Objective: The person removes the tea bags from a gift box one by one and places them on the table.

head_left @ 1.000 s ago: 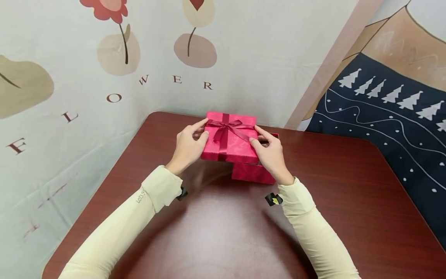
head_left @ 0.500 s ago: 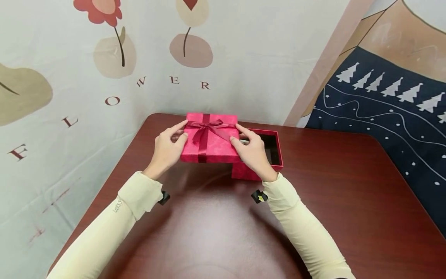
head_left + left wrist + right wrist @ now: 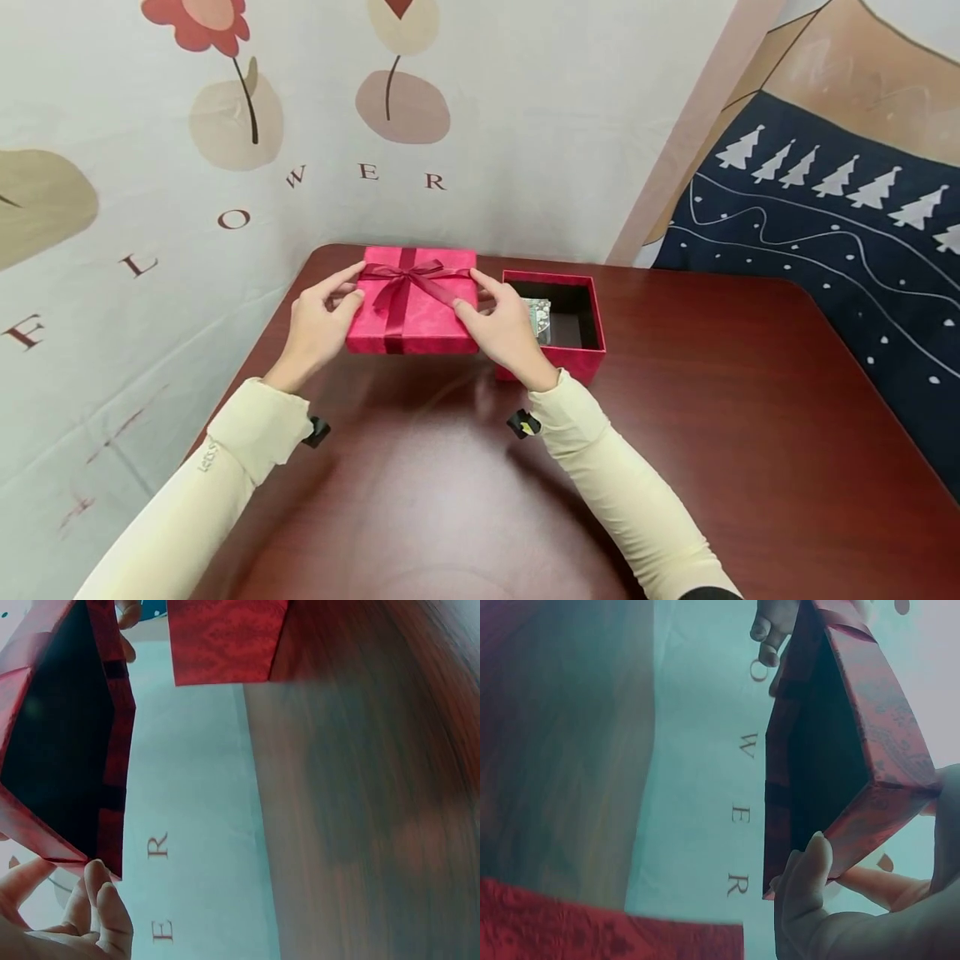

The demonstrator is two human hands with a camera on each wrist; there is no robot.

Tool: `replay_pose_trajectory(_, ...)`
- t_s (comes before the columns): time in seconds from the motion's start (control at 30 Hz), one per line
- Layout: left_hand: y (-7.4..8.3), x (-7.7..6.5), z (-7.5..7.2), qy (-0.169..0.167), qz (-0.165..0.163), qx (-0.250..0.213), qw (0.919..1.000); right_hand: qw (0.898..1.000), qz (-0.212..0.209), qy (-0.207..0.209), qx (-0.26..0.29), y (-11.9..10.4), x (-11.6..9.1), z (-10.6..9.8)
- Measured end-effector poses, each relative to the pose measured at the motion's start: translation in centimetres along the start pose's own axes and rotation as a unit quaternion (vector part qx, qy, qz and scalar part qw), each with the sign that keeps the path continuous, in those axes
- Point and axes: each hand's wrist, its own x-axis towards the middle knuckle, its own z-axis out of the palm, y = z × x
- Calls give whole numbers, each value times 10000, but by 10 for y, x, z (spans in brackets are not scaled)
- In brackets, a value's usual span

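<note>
Both hands hold a red gift box lid (image 3: 442, 321) with a dark red ribbon bow (image 3: 408, 277), raised above the table. My left hand (image 3: 315, 325) grips its left side. The right hand (image 3: 506, 329) pinches the opposite side, thumb near the top edge. In the left wrist view the lid's dark hollow underside (image 3: 60, 727) shows, and the fingers (image 3: 112, 915) curl at its rim. To the right stands the uncovered red box (image 3: 598, 333), dark inside. A small packet with a pale floral pattern (image 3: 542, 321) lies in its left part, partly hidden by the right hand.
The brown wooden table (image 3: 712, 400) reaches out on both sides and in front. Behind it hangs a pale cloth (image 3: 525, 167) printed with flowers and letters. A dark blue cloth with white trees (image 3: 817, 217) hangs at the right.
The lid has moved left in both hands, from over part of the box to beside it. The box's inside and the packet have come into view.
</note>
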Motion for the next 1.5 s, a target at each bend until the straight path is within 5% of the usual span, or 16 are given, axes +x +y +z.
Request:
replay_pose_trajectory(0.63, -39, -5, -7, -184, -133, -161, 9996, 9985, 153, -16, -523, 6, -2, 37)
replay_pose_trajectory(1.1, -67, -9, 3, -415, -464, -177, 9979, 9966, 367, -85, -732, 20, -5, 52)
replay_pose_trajectory(1.5, -76, -10, 11, -551, -345, 13, 9979, 9951, 588, -112, -791, 34, -6, 59)
